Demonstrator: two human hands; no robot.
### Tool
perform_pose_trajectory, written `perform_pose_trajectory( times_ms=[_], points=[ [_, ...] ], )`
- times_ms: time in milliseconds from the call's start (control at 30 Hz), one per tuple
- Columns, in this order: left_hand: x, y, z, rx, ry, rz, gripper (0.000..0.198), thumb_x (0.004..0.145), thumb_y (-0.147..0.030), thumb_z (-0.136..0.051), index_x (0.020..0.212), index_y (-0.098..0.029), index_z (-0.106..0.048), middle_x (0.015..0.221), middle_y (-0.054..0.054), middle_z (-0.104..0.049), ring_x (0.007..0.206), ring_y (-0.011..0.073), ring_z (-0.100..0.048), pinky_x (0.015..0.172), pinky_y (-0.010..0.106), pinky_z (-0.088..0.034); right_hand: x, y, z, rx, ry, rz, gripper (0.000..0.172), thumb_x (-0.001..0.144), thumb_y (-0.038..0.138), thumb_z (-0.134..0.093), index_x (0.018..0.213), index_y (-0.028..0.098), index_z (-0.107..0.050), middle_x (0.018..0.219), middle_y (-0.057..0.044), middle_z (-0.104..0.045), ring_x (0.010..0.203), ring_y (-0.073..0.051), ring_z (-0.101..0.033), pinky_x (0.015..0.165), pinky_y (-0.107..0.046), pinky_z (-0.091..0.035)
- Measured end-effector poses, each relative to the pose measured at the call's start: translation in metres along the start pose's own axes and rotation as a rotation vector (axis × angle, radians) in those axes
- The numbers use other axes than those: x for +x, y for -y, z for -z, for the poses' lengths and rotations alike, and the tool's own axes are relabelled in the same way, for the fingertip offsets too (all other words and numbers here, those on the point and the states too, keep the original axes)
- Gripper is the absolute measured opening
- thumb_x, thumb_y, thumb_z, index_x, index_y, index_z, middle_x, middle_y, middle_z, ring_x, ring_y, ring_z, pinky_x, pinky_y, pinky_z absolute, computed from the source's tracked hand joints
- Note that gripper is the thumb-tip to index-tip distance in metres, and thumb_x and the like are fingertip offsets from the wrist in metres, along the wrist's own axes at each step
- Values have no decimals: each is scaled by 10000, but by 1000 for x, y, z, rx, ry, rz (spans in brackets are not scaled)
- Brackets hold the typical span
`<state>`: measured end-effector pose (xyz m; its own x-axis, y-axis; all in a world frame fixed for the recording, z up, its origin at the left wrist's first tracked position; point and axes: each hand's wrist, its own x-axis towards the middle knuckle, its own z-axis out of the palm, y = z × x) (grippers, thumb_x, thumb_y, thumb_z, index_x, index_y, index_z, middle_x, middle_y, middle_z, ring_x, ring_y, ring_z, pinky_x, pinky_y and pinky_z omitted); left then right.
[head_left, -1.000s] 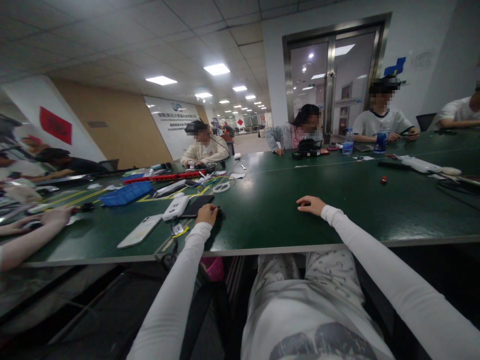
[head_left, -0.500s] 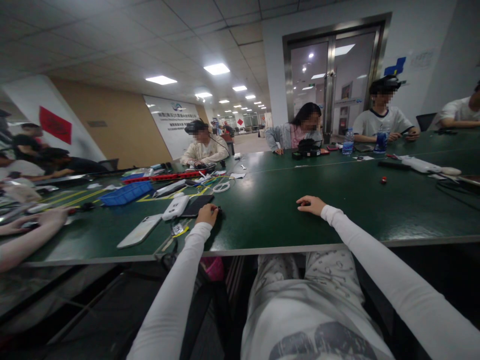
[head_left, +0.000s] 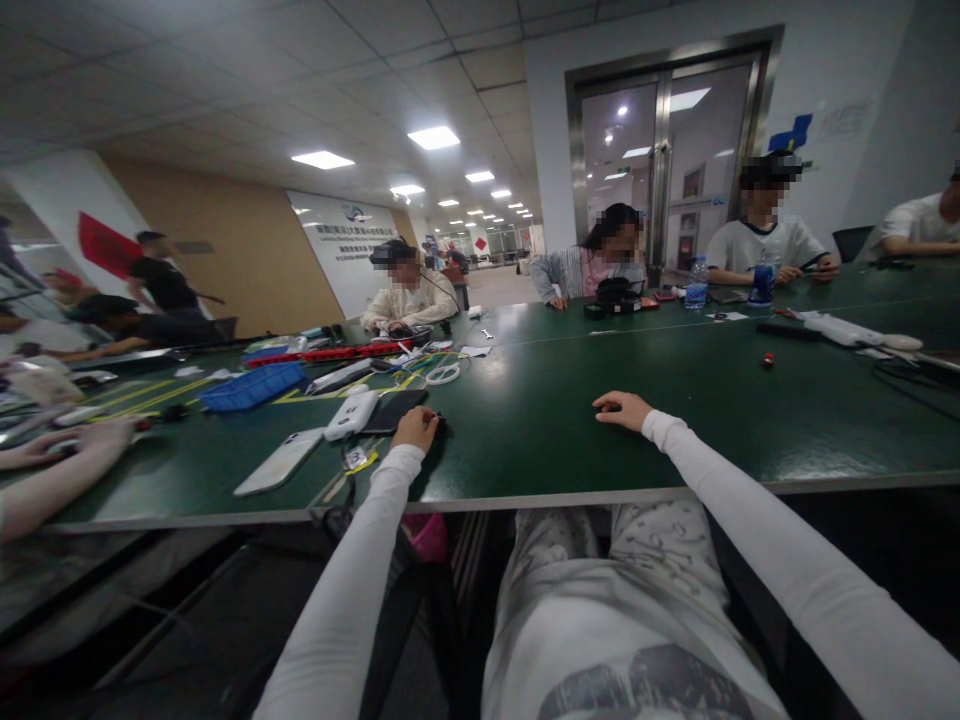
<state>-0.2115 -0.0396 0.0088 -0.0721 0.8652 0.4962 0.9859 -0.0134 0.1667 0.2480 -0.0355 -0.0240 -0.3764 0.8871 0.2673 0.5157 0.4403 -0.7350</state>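
Observation:
My left hand (head_left: 415, 428) rests on the green table (head_left: 525, 440), its fingers curled and closed at a small black object (head_left: 441, 420) whose kind I cannot make out. Just left of that hand lie a flat black item (head_left: 395, 410), a white device with a round dark spot (head_left: 352, 414) and a pale phone-like slab (head_left: 280, 462). A small clear packet with yellow (head_left: 360, 458) is beside my left wrist. My right hand (head_left: 625, 410) is over the tabletop on the right, fingers stretched forward and thumb apart, with nothing visible in it.
A blue basket (head_left: 253, 388), a coiled white cable (head_left: 442, 374) and a red strip (head_left: 337, 353) lie at the left. Bottles (head_left: 696, 284) stand at the far right near a small red item (head_left: 767, 360). Several people sit around; a person's arms (head_left: 82, 455) rest at the left.
Both my hands stay in the same places. In the left background, a person in black has moved to the right.

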Motion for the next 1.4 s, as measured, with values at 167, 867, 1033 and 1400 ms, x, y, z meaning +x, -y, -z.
perform_pose_trajectory(
  times_ms=[167, 867, 1033, 1400],
  points=[
    [-1, -2, 2, 4, 14, 1, 213, 709, -310, -429, 842, -158, -499, 819, 63, -531, 824, 179, -499, 774, 315, -383, -1, 1, 1, 11, 7, -4, 364, 632, 354, -609, 959, 197, -578, 884, -44, -589, 850, -160, -539, 806, -329, -406],
    [-6, -10, 9, -19, 59, 22, 233, 688, -339, -445, 852, -193, -522, 812, 40, -522, 802, 163, -505, 745, 289, -397, 2, -4, -2, 5, -7, 6, 362, 631, 350, -605, 960, 201, -574, 869, -35, -582, 840, -153, -539, 799, -330, -405],
    [-7, -10, 9, -13, 57, 28, 225, 678, -316, -464, 846, -181, -527, 826, 51, -526, 809, 173, -509, 748, 296, -401, 2, -3, -1, 11, 7, 5, 369, 627, 353, -610, 962, 203, -575, 884, -41, -583, 848, -156, -539, 804, -333, -404],
    [1, -56, -13, -51, 53, -13, 188, 691, -304, -470, 811, -167, -513, 847, 82, -513, 817, 191, -499, 752, 324, -394, 3, -3, -1, 3, -4, 1, 388, 625, 351, -609, 979, 199, -564, 895, -39, -587, 837, -150, -545, 801, -327, -411]
  ],
)
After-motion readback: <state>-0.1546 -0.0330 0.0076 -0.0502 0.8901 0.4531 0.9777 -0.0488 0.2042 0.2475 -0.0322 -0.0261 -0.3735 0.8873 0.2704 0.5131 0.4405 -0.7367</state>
